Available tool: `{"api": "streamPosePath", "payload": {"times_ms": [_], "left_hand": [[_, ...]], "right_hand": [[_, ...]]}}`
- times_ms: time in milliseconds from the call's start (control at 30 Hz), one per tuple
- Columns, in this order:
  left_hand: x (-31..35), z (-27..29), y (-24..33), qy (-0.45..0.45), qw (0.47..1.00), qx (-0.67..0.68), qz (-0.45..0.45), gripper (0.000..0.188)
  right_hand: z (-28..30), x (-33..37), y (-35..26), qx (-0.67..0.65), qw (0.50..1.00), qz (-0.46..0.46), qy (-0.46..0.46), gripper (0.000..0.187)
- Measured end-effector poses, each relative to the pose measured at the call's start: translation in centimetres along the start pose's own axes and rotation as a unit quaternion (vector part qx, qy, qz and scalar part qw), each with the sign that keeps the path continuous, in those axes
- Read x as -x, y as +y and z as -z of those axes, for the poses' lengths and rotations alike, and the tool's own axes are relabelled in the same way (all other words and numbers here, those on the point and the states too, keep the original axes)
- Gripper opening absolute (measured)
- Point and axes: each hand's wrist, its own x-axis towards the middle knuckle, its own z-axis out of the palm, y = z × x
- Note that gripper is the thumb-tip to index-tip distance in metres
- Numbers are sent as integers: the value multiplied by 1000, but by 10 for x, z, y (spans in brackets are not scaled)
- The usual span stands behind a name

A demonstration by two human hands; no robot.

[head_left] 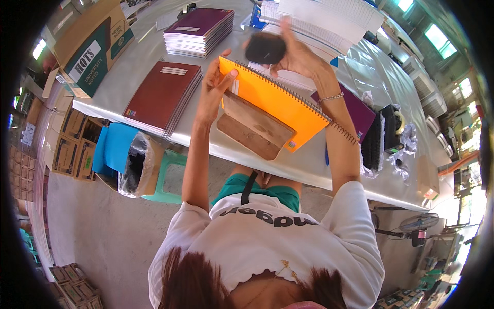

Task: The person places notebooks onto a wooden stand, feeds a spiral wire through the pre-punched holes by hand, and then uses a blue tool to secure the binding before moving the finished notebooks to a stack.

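Observation:
My left hand (218,82) grips the upper left corner of an orange notebook (278,100), thumb on its cover. A dark spiral wire (343,132) runs along the notebook's top edge, its loose end sticking out past the right corner. The notebook stands tilted against a wooden block (257,121) on the table. Above the spiral edge, my right hand (298,54) is closed on a black rounded block (265,48), blurred, its exact kind unclear. Under my right forearm lies a purple notebook (358,110), partly hidden.
Stacked purple notebooks (199,33) and maroon spiral notebooks (163,95) sit at the left. Piled white ruled sheets (329,23) lie at the back. A tape dispenser (393,129) stands at the right. A cardboard box (95,51) occupies the table's left end; a plastic-lined bin (136,165) is below.

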Motion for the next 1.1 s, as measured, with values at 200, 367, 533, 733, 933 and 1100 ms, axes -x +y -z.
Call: {"api": "streamPosePath", "payload": {"times_ms": [200, 367, 533, 733, 933, 1100], "left_hand": [[-3, 0, -8, -11, 1000, -9, 6, 50], [5, 10, -4, 15, 1000, -7, 1, 52], [-1, -1, -4, 11, 1000, 14, 3, 43], [16, 4, -34, 152, 985, -3, -79, 14], [60, -47, -13, 228, 971, 3, -68, 14], [70, -49, 10, 138, 986, -83, -32, 18]], "right_hand": [[32, -32, 76, 545, 801, -213, 127, 100], [-2, -26, 3, 127, 991, 1, -38, 87], [10, -48, 51, 392, 887, -243, 26, 92], [34, 46, 125, 331, 927, 20, 176, 60], [-28, 179, 133, 563, 649, -259, 442, 52], [-66, 231, 188, 549, 574, -326, 512, 55]]}}
